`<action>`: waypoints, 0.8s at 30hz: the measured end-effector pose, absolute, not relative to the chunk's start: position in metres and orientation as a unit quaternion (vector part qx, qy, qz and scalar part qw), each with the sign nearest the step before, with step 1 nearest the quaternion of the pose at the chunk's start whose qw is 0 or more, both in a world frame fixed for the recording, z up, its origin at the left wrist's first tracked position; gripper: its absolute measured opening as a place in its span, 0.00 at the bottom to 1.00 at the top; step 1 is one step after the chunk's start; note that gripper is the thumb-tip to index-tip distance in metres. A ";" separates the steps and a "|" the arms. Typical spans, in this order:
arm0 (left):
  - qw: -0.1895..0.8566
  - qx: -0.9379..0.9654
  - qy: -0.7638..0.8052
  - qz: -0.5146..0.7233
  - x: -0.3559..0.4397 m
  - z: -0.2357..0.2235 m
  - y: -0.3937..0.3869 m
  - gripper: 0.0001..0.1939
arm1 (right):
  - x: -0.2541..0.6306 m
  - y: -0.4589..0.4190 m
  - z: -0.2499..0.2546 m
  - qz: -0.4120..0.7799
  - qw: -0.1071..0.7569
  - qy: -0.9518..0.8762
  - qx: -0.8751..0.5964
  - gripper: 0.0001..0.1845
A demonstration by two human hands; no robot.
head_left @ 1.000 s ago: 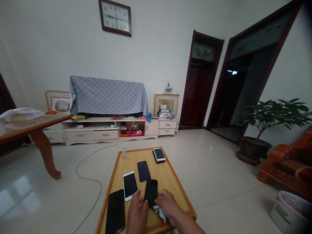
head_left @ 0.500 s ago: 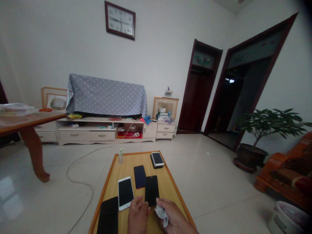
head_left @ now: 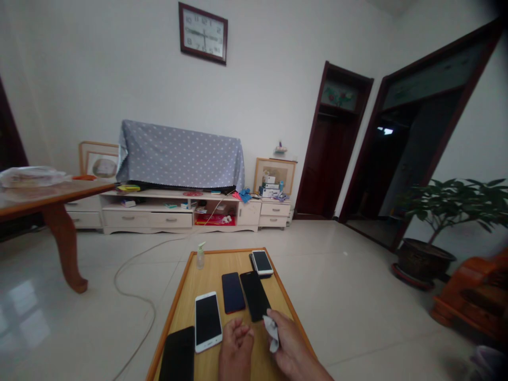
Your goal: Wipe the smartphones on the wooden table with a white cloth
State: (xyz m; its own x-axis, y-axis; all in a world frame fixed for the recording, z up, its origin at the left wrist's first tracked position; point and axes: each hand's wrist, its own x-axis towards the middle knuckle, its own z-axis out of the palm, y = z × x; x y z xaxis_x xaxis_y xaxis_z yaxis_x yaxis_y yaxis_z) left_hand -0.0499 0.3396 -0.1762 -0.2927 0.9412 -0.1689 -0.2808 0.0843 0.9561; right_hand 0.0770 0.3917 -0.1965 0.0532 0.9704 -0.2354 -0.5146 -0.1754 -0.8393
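Note:
My right hand (head_left: pixel 289 341) pinches a crumpled white tissue (head_left: pixel 272 332), its thumb and fingertips at the lower right corner of a black phone (head_left: pixel 254 296). Whether the fingers also grip that phone I cannot make out. My left hand (head_left: pixel 236 349) has its fingers curled in, with nothing visible in them. It rests just right of a white phone with a dark screen (head_left: pixel 208 320). A dark blue phone (head_left: pixel 233 292) lies beside the black one. Nearer to me at the left is a larger black device (head_left: pixel 178 355), cut off by the frame.
These lie on a wooden table with a raised rim (head_left: pixel 174 300). At its far end stand a small pump bottle (head_left: pixel 200 257) and stacked phones (head_left: pixel 262 263). Beyond are a white TV cabinet (head_left: pixel 138 218), a cable (head_left: pixel 135 296) on the floor and a potted plant (head_left: pixel 424 259).
The black phone has moved away from me and turned, its top tilting left towards the dark blue phone. My left hand has come off its edge and curled. The view has shifted slightly left.

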 end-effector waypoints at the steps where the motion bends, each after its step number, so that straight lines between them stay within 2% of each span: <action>1: 0.503 0.312 0.542 0.596 -0.051 -0.177 0.340 0.33 | 0.080 0.401 -0.194 0.637 0.588 -0.256 -0.428 0.13; 10: 0.506 0.310 0.587 0.551 -0.066 -0.185 0.349 0.38 | 0.104 0.492 -0.193 0.610 0.593 -0.187 -0.492 0.07; 15: 0.532 0.302 0.588 0.530 -0.068 -0.197 0.357 0.39 | 0.105 0.524 -0.203 0.603 0.597 -0.164 -0.503 0.10; 24: 0.517 0.268 0.588 0.561 -0.060 -0.210 0.360 0.32 | 0.095 0.552 -0.217 0.605 0.593 -0.149 -0.510 0.09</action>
State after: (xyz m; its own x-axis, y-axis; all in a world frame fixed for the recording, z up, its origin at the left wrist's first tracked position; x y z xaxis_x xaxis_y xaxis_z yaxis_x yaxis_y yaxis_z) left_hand -0.0599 0.3601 -0.2096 -0.3210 0.8958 -0.3076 -0.2655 0.2266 0.9371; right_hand 0.0950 0.5518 -0.2168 0.2226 0.8696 -0.4407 -0.5663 -0.2526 -0.7845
